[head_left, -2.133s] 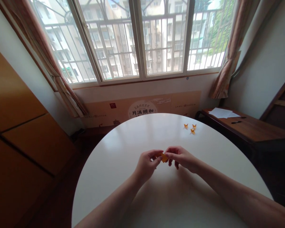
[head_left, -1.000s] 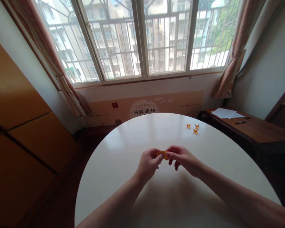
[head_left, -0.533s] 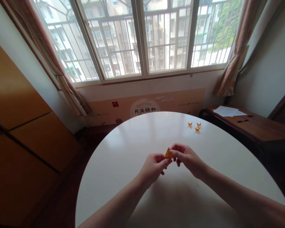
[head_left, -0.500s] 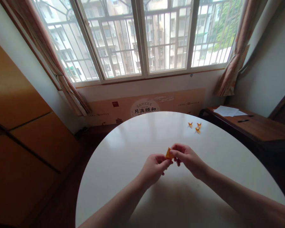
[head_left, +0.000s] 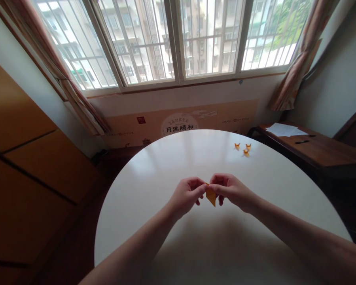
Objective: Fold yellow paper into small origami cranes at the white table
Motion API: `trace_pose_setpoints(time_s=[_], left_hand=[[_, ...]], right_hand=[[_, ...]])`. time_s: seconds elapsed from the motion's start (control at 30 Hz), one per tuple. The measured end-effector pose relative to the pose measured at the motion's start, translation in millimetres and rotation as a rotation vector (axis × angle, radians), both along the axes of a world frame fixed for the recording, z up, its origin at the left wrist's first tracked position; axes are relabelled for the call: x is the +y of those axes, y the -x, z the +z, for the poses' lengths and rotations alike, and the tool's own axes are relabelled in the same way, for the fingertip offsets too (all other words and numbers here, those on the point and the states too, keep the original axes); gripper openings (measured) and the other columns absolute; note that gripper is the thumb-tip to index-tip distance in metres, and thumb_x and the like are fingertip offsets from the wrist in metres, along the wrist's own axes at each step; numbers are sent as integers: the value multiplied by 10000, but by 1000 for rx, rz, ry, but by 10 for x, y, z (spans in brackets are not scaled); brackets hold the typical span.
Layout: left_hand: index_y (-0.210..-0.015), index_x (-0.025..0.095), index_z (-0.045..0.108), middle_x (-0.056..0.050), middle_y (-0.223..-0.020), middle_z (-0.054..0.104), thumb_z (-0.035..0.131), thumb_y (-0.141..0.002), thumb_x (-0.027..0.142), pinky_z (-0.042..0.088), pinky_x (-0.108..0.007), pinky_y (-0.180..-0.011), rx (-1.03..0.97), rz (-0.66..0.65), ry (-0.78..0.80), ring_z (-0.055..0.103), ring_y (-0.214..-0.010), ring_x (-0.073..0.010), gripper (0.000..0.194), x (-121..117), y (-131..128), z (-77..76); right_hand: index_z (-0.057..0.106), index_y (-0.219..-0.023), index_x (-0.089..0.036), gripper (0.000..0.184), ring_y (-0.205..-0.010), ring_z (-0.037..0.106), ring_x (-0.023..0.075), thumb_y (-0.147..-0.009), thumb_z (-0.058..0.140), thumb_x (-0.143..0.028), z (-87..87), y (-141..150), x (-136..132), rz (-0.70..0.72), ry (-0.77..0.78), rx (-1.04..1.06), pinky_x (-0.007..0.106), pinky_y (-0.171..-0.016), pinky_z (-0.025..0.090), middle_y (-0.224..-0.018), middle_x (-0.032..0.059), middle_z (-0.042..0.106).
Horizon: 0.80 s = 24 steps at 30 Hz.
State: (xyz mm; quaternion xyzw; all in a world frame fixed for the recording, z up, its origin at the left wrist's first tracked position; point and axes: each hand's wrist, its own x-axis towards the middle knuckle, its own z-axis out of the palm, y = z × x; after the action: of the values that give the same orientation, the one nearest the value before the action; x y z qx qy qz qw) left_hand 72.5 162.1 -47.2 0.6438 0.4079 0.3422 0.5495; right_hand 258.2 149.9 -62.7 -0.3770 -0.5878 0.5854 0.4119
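Note:
A small piece of folded orange paper (head_left: 211, 197) hangs point-down between my two hands, above the white round table (head_left: 154, 166). My left hand (head_left: 188, 196) pinches its upper left edge with thumb and fingertips. From the other side, my right hand (head_left: 230, 188) grips the top edge, thumb on the near face. The fingertips of both hands nearly meet there and hide the paper's upper part. Farther back on the right of the table stand three small orange folded-paper birds (head_left: 245, 152), apart from my hands.
At the right, a dark wooden side table (head_left: 323, 152) bears white paper sheets (head_left: 284, 130) and a small dark object (head_left: 302, 141). A printed cardboard panel (head_left: 219, 114) lines the wall below the barred window. Wooden cabinets (head_left: 26, 166) stand at the left.
The folded paper has turned from point-up to hanging point-down. Both hands have shifted their hold to its top edge. The whole view has tilted slightly downward.

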Motion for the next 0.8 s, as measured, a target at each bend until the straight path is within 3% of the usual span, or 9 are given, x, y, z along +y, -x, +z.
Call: trace_pose_setpoints(time_s=[0.17, 0.33, 0.6, 0.8], left_hand=[[-758, 123, 679, -23, -624, 617, 708, -734, 393, 419, -196, -461, -79, 105, 84, 521, -548, -106, 272, -29, -11, 39], [-764, 129, 674, -9, -611, 578, 718, -711, 367, 403, -185, -452, -128, 190, 147, 498, -557, -103, 247, -15, -8, 35], [-718, 145, 613, 1, -652, 570, 705, -697, 342, 401, -187, -456, -121, 134, 159, 495, -552, -92, 218, 5, 11, -1], [-721, 145, 602, 7, -642, 543, 678, -693, 317, 404, -193, -468, -30, 69, 157, 509, -578, -105, 190, 1, 7, -18]], right_hand=[[572, -895, -166, 340, -645, 649, 160, -831, 700, -474, 49, 6, -19, 18, 32, 36, 206, -463, 451, -763, 49, 691], [520, -1035, -189, 445, -705, 662, 184, -745, 801, -376, 27, 5, 0, 18, 93, 58, 198, -461, 438, -778, 35, 704], [547, -1027, -172, 433, -613, 598, 137, -715, 796, -338, 49, -21, 42, -112, 97, 74, 184, -424, 393, -761, 19, 666], [551, -1108, -182, 418, -628, 590, 146, -770, 741, -340, -17, -22, 47, -145, -15, 11, 198, -432, 412, -759, 12, 646]])
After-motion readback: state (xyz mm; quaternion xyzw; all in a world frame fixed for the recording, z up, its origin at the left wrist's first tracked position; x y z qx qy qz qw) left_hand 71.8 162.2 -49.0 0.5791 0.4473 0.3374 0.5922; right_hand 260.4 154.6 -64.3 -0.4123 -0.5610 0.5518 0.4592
